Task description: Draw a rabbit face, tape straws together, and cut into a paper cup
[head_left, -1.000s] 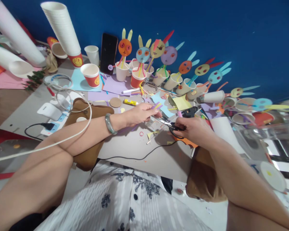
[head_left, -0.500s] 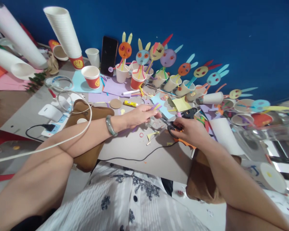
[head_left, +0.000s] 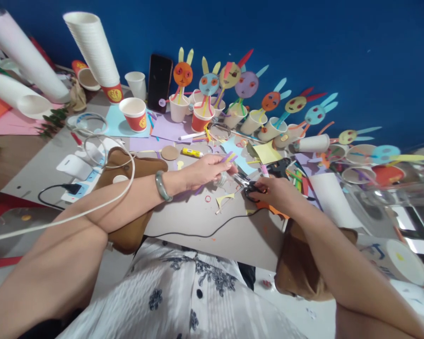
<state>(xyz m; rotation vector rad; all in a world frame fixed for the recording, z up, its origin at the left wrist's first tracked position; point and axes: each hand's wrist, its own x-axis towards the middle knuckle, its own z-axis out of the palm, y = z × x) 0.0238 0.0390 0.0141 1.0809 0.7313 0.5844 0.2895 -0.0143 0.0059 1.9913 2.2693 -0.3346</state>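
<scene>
Purple and yellow paper strips (head_left: pixel 229 157) stick out of my left hand (head_left: pixel 210 170), which is closed around them; a purple end also shows below the palm. My right hand (head_left: pixel 273 190) grips black-handled scissors (head_left: pixel 248 187), fingers in the loops, with the blades pointing left toward my left fingertips. Whether the blades touch a strip is too small to tell. Under my left fingers lies a small clear object (head_left: pixel 221 179), partly hidden. Yellow paper scraps (head_left: pixel 224 201) and a red rubber band (head_left: pixel 207 199) lie on the table just below. Orange paper (head_left: pixel 273 209) shows under my right hand.
Paper cups with rabbit-faced figures (head_left: pixel 246 84) line the blue wall. A tall cup stack (head_left: pixel 95 52) and a phone (head_left: pixel 159 82) stand at the back left. A white cable (head_left: pixel 127 188) crosses over my left forearm. A black hot glue gun (head_left: pixel 280 167) lies beyond my right hand.
The scissors in my right hand have turned a little and the right fingers have closed more on the handles. My left hand stays nearly still with the strips.
</scene>
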